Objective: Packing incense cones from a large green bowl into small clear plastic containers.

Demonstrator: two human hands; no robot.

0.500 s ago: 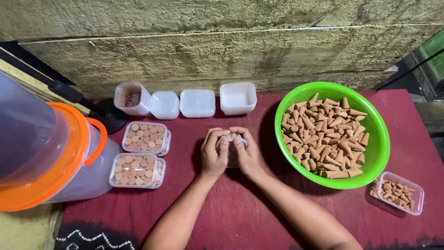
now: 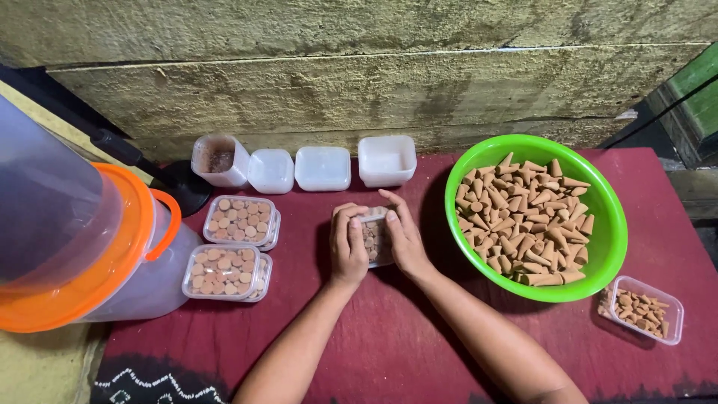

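Moved: both hands have slid a little toward the near edge of the cloth and apart, so the box between them now shows; before, they were cupped tight together over it.
Near edge: dark red cloth [image 2: 404, 352] with a white-patterned black border at its near left corner; open room here, crossed only by the two forearms.
Left hand [image 2: 348, 243]: fingers curled over the box's left side and top edge, pressing it.
Right hand [image 2: 404, 236]: fingers laid over the box's right side, thumb along its edge; both hands clamp it between them.
Box [image 2: 372, 238]: small clear plastic, packed with brown cones, at the cloth's middle, on or just above it.
Near right corner: open clear tub [image 2: 642, 309], some cones inside, just beside the bowl.
Right side: round glossy green bowl [image 2: 479, 168], heaped with tan cones [image 2: 527, 221], close to the right hand.
Left side: two lidded boxes [image 2: 232, 251] showing round cone bases, one behind the other, a clear strip between them and the left hand.
Left edge: big clear jug [image 2: 67, 239] with orange rim and handle, lying over the cloth's edge.
Far edge: four white tubs [image 2: 303, 164] in a row, against the rough wall [image 2: 359, 82].
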